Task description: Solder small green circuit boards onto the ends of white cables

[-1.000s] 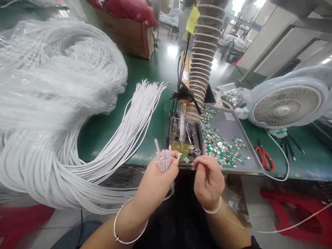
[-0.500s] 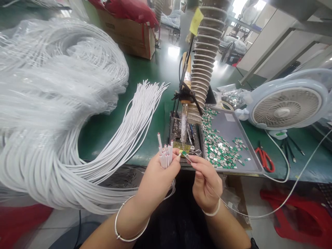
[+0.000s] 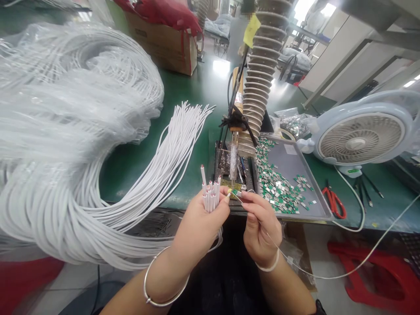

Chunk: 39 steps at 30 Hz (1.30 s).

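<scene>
My left hand (image 3: 200, 221) is closed round a bundle of white cable ends (image 3: 210, 194) that stick up from my fist, and its thumb and forefinger pinch a small green circuit chip (image 3: 234, 191). My right hand (image 3: 260, 225) is closed in a pinch on a thin solder wire (image 3: 328, 274), which trails off to the right; its tip meets the chip. Both hands are at the bench's near edge, just below the tip of the fixed soldering iron (image 3: 233, 153).
A large coil of white cables (image 3: 59, 131) fills the left of the green bench (image 3: 193, 92). A grey tray (image 3: 295, 162) with several green chips lies to the right, with red scissors (image 3: 334, 202), a white fan (image 3: 359, 138), a ribbed hose (image 3: 259, 74) and a cardboard box (image 3: 164, 41) around.
My right hand went from a closed, downturned pose beside the chip to pinching the solder wire and bringing its tip up to the chip. The left hand lifted slightly toward the iron.
</scene>
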Each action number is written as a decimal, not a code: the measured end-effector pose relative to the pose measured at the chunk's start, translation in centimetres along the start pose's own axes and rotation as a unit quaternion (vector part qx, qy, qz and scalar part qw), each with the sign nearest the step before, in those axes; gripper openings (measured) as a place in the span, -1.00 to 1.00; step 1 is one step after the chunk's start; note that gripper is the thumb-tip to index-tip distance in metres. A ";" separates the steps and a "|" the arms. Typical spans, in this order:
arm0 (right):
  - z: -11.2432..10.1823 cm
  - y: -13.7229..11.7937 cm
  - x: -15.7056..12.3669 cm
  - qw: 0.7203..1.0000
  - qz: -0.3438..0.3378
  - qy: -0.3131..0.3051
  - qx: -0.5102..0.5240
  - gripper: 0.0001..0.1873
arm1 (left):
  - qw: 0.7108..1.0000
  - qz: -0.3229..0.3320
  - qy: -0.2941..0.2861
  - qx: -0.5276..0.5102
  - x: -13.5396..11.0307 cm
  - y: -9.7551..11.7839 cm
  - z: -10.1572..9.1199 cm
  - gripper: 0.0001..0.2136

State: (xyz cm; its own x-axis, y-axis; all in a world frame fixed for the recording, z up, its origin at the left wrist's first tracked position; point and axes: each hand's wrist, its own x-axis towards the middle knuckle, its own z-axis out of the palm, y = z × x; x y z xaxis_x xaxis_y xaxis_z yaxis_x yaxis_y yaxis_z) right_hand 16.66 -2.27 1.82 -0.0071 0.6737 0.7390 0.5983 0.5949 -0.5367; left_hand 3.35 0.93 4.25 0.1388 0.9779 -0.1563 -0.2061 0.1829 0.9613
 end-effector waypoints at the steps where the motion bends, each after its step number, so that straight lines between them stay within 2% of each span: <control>1: 0.0 0.0 0.1 1.000 -0.001 0.000 -0.004 -0.71 | 1.000 -0.001 0.001 -0.002 0.0 0.1 0.0 -0.92; 9: 0.1 0.1 0.5 0.999 -0.032 0.015 -0.014 -0.75 | 1.000 0.003 -0.019 -0.014 0.0 0.5 0.3 -0.94; 39: 0.4 0.2 0.7 0.999 -0.034 0.011 -0.012 -0.72 | 1.000 0.001 -0.019 -0.005 0.2 0.2 0.2 -0.93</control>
State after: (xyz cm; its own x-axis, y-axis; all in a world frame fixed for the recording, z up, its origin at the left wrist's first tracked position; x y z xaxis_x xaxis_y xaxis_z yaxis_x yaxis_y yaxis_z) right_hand 16.43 -1.51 2.07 -0.0303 0.6224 0.7821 0.6168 0.6274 -0.4754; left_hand 3.51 1.15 4.43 0.1760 0.9735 -0.1461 -0.2162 0.1830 0.9590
